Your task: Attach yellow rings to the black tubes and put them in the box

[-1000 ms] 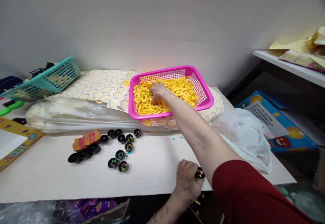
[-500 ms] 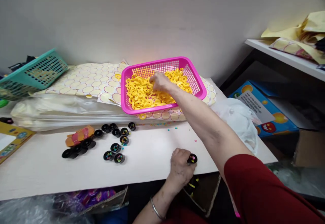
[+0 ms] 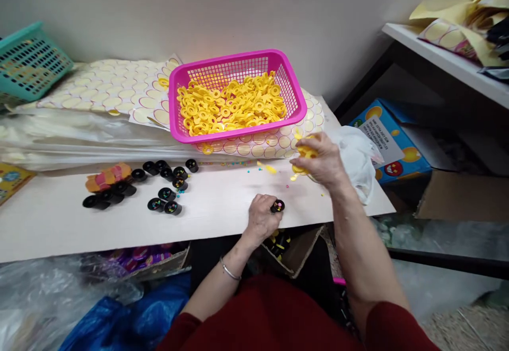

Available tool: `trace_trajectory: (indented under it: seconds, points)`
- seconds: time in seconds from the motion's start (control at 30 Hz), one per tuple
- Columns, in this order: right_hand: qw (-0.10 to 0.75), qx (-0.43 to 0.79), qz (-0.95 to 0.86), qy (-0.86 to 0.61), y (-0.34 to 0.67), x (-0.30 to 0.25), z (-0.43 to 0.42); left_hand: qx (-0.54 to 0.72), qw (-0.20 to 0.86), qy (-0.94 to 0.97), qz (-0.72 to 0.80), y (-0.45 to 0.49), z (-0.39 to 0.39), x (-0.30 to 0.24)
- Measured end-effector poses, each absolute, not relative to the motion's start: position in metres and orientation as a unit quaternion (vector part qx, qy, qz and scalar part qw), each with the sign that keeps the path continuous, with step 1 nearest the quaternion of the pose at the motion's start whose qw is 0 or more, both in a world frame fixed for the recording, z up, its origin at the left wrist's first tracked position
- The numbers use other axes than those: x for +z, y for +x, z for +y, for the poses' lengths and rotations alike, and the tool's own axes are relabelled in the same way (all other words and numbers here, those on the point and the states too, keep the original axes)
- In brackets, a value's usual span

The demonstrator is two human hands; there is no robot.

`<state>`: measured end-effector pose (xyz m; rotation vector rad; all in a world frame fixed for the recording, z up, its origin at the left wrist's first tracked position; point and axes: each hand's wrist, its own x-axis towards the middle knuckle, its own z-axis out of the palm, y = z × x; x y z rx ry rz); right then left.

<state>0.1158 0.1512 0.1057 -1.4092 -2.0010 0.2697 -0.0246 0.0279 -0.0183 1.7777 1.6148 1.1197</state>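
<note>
My left hand [image 3: 263, 217] is closed round a small black cup [image 3: 278, 205] at the table's front edge; pink and yellow bits show inside it. Over the table to the right, my right hand [image 3: 323, 161] grips a bunch of yellow plastic rings [image 3: 305, 154], a few of them sticking out or dropping by the fingers. Behind, a pink basket [image 3: 237, 133] holds a heap of similar yellow rings [image 3: 230, 104]. Several black cups [image 3: 173, 207] stand on the left of the table, some with coloured bits in them.
An orange and pink bundle [image 3: 107, 177] lies beside the black cups. Sheets with printed circles [image 3: 115, 86] lie under the basket. At the right are a white plastic bag [image 3: 358, 163] and a blue box [image 3: 392, 144]. Below the table's edge sits an open carton [image 3: 296, 255].
My right hand has come out of the pink basket, toward me and to the right, with yellow rings in it. My left hand still holds the black cup. The camera view has shifted.
</note>
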Motion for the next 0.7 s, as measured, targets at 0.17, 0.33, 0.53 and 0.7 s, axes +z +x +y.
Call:
trace_trajectory:
  seconds: [0.17,0.33,0.53,0.7]
  points:
    - [0.229,0.075,-0.755,-0.609,0.119,0.031,0.144,0.4,0.248,0.649,0.598,-0.024,0.032,-0.016]
    - [0.282,0.123,-0.766,-0.565,0.124,0.013,0.155,0.379,0.245,0.649,0.612,-0.025,0.035,-0.016]
    - [0.415,0.128,-0.718,-0.544,0.151,-0.002,0.152,0.373,0.258,0.65,0.61,-0.025,0.037,-0.016]
    - [0.462,0.094,-0.661,-0.584,0.163,-0.02,0.122,0.373,0.261,0.654,0.604,-0.025,0.039,-0.019]
